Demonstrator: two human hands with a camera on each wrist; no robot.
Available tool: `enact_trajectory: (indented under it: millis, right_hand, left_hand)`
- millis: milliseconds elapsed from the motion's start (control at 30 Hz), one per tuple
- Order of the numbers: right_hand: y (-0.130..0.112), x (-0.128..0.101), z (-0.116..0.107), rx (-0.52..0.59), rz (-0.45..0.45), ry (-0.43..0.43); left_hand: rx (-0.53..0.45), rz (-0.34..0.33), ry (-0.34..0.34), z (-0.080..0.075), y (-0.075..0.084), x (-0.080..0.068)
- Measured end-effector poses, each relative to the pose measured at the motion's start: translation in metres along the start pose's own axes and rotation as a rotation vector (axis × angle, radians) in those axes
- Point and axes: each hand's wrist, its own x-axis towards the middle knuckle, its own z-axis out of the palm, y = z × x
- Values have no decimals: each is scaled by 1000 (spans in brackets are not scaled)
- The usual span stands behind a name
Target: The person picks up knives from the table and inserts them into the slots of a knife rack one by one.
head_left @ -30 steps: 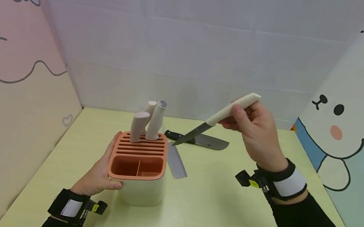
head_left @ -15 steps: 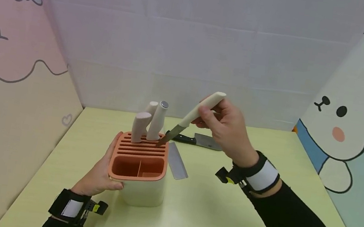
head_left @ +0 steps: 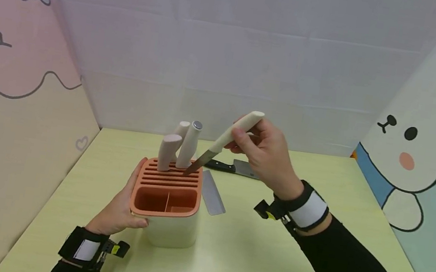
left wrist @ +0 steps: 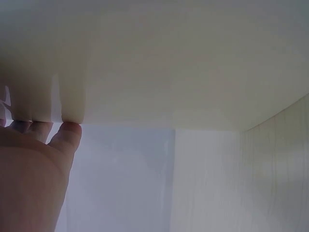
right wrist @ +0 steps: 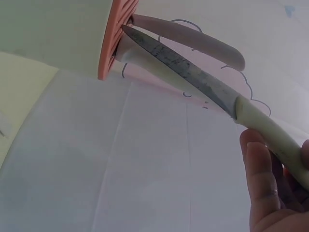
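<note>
My right hand (head_left: 270,155) pinches the white handle of a kitchen knife (head_left: 237,132) between thumb and fingers. The blade slants down to the left, its tip at the slotted top of the knife block (head_left: 171,233); whether it has entered a slot I cannot tell. The right wrist view shows this blade (right wrist: 190,72) beside the salmon-coloured top. The block is off-white, with two front compartments, and several pale handles (head_left: 167,153) rise from its rear slots. My left hand (head_left: 118,211) grips its left side, thumb in front. In the left wrist view its fingertips (left wrist: 71,129) press the wall.
Behind the block lies a black-handled cleaver (head_left: 244,169), partly hidden by my right hand. A flat grey blade (head_left: 213,195) lies at the block's right, its other end hidden. Walls enclose the pale yellow table (head_left: 249,263) at the back and sides.
My right hand has carried the knife leftward, bringing its tip from the block's right edge over the slots. The left hand and the block have stayed put.
</note>
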Motion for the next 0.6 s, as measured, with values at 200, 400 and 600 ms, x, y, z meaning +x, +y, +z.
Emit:
enact_trajectory:
  millis: [200, 400, 600]
  right_hand:
    - [7, -2, 5, -42, 11, -11]
    - [22, -8, 20, -86, -3, -56]
    - [31, -12, 34, -68, 21, -81]
  left_hand:
    - [-3, 6, 0, 0, 0, -1]
    - [-11, 9, -1, 2, -1, -1]
    - [-2, 16, -2, 2, 0, -1]
